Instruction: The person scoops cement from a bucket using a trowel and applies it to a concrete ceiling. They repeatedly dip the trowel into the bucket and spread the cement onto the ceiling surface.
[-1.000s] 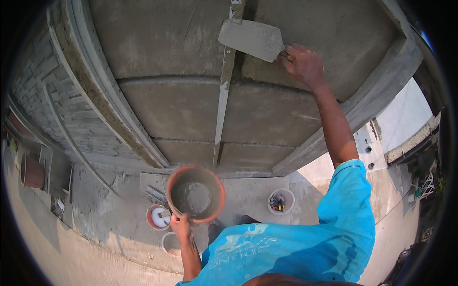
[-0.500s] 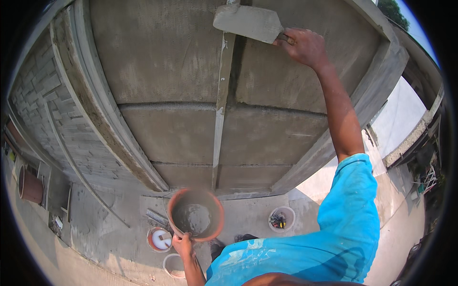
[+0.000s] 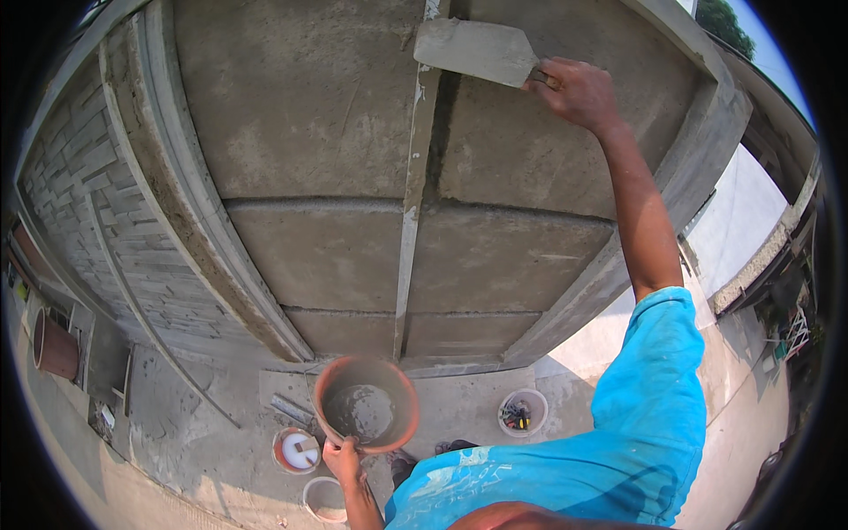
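Observation:
My right hand [image 3: 579,93] is closed round the handle of a trowel [image 3: 477,51], its broad grey blade lying at the upper wall beside a thin upright strip [image 3: 410,238]. That strip runs down the middle of a grey plastered wall [image 3: 309,132] divided by dark horizontal grooves. Low in front of me, my left hand [image 3: 343,459] grips the near rim of a terracotta-coloured bucket [image 3: 411,411]. Wet grey mortar [image 3: 362,411] shows inside the bucket. Whether the blade touches the wall or only the strip, I cannot tell.
On the concrete floor stand a white bucket of tools [image 3: 523,412], a small tub with white contents [image 3: 296,450] and a pale bucket [image 3: 325,499]. A long curved strip [image 3: 150,309] leans at the left by a stone-patterned wall [image 3: 75,194]. A brown bucket [image 3: 55,344] sits far left.
The trowel and my right hand have shifted slightly right and down in the picture. The bucket in my left hand sits a little lower and to the right.

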Demonstrator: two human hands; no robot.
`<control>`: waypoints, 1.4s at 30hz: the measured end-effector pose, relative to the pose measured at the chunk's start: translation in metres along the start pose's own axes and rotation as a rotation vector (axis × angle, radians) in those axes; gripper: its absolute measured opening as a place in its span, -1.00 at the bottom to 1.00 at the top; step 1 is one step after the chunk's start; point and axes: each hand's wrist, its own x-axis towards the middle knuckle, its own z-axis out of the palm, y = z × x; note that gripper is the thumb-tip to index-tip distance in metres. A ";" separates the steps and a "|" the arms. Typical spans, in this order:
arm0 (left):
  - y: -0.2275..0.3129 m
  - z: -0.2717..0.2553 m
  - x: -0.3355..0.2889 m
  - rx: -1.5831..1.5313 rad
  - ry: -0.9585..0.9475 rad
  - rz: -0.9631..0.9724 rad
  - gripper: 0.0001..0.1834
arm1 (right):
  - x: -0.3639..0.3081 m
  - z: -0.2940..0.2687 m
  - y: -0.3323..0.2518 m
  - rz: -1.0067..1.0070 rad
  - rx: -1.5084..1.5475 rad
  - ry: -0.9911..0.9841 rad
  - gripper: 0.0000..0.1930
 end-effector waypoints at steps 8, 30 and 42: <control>0.012 0.002 -0.005 0.015 -0.017 -0.007 -0.67 | 0.010 -0.011 0.010 0.058 0.057 -0.018 -0.59; 0.023 0.080 0.030 -0.162 -0.285 0.027 -0.80 | -0.256 -0.010 -0.228 0.263 1.075 -1.211 -0.47; -0.021 0.077 0.021 -0.131 -0.248 0.008 -0.82 | -0.173 0.009 -0.076 0.333 0.258 -0.860 -0.53</control>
